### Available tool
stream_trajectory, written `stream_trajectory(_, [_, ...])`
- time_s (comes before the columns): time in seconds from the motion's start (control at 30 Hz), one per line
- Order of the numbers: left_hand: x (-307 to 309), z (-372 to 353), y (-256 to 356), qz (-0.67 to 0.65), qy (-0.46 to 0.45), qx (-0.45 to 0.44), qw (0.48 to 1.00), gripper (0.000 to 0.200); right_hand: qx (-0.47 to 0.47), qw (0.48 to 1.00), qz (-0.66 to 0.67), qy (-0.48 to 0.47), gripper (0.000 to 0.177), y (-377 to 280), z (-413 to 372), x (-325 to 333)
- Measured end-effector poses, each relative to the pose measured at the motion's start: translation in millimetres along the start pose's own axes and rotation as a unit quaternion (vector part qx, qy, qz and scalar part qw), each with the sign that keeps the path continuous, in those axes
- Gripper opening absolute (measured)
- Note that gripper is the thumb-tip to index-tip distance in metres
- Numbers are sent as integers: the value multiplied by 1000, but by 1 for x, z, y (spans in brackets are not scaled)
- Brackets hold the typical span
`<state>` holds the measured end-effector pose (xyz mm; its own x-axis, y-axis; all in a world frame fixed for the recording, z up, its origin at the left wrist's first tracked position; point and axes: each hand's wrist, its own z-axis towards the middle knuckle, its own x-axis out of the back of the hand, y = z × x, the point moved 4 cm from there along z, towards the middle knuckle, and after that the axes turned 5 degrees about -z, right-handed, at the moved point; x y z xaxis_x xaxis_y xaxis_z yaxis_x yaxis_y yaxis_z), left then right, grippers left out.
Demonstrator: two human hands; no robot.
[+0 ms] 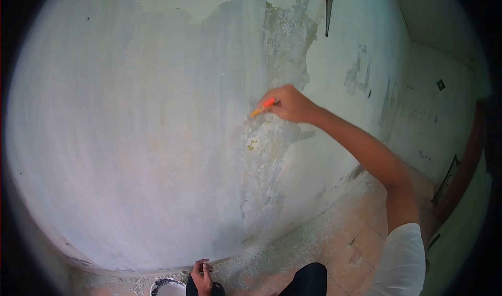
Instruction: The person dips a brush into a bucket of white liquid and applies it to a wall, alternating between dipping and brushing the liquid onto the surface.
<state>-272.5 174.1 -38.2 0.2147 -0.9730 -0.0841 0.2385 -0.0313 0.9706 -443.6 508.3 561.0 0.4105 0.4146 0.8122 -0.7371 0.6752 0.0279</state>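
Observation:
My right hand (289,103) is closed on a tool with an orange and red handle (269,103), held against or close to the wall (157,113). Around it runs a rough grey strip (287,45) of bare, flaking surface, with a small yellowish spot (252,145) just below. Low in the view, my left hand (202,276) rests by my knee, fingers curled around something thin and dark that I cannot make out.
A white bucket (168,287) stands at the wall's foot, left of my left hand. Pale debris (261,262) covers the tiled floor (361,244). A metal bracket (330,3) juts from the wall at the upper right. My knee (312,277) is at the bottom.

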Motion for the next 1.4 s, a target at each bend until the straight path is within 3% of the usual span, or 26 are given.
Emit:
stream_trajectory(0.07, [-3, 4, -4, 2, 30, -37, 999, 21, 50, 996, -54, 43, 14, 19, 36, 25])
stream_trajectory(0.13, [-9, 2, 6, 20, 32, -37, 999, 22, 6, 987, -127, 97, 15, 21, 82, 69])
stream_trajectory(0.2, [-12, 7, -3, 33, 28, -50, 998, 22, 26, 966, -188, 176, 15, 6, 116, 117])
stream_trajectory(0.3, [-15, 9, -13, 34, 30, -36, 998, 22, 45, 946, -187, 260, 17, -2, 151, 164])
stream_trajectory(0.37, [-17, 10, -11, 40, 25, -36, 998, 23, 142, 912, -105, 371, 16, -10, 156, 174])
stream_trajectory(0.43, [-12, 8, -9, 51, 18, -31, 998, 24, 161, 892, -147, 397, 10, -8, 132, 152])
stream_trajectory(0.5, [-9, 4, -4, 23, 26, -33, 999, 26, 133, 902, -176, 371, 20, 7, 97, 101])
stream_trajectory(0.57, [-5, 2, -4, 28, 23, -37, 999, 28, 200, 892, -218, 343, 29, 22, 42, 22])
stream_trajectory(0.63, [3, 0, -12, 23, 21, -23, 999, 27, 179, 916, -203, 295, 37, 32, -32, -50])
stream_trajectory(0.7, [7, 1, 0, 44, 16, -34, 998, 27, 141, 945, -180, 233, 30, 35, -107, -125])
stream_trajectory(0.77, [5, 1, 5, 42, 6, -46, 998, 27, 101, 976, -89, 169, 31, 23, -168, -187])
stream_trajectory(0.8, [3, 2, 9, 37, -3, -41, 998, 27, 34, 994, -28, 102, 27, 18, -183, -210])
stream_trajectory(0.9, [-1, 4, 4, 33, -8, -25, 999, 26, 37, 994, -28, 97, 24, 28, -162, -199])
stream_trajectory(0.93, [-2, 4, 2, 53, -11, -23, 998, 27, -35, 994, 40, 92, 23, 48, -138, -177])
stream_trajectory(0.97, [-5, 5, -3, 61, -13, -17, 998, 27, -52, 991, -43, 113, 30, 61, -107, -144])
stream_trajectory(1.0, [-8, 6, -8, 53, -6, -29, 998, 27, -82, 989, -30, 123, 30, 47, -76, -95])
stream_trajectory(1.13, [-18, 10, -9, 67, -2, -37, 997, 28, 11, 956, -88, 280, 16, 38, -2, 15])
stream_trajectory(1.17, [-20, 11, -9, 66, 2, -34, 997, 28, 4, 956, -83, 282, 16, 37, 0, 13])
stream_trajectory(1.23, [-23, 11, -9, 71, -4, -29, 997, 27, 140, 898, -141, 392, 21, 22, -10, 7])
stream_trajectory(1.33, [-25, 6, -4, 83, -9, -41, 996, 29, 141, 900, -226, 344, 28, 40, -67, -104])
stream_trajectory(1.4, [-20, 5, -5, 91, -16, -33, 995, 30, 98, 932, -226, 266, 30, 42, -130, -185])
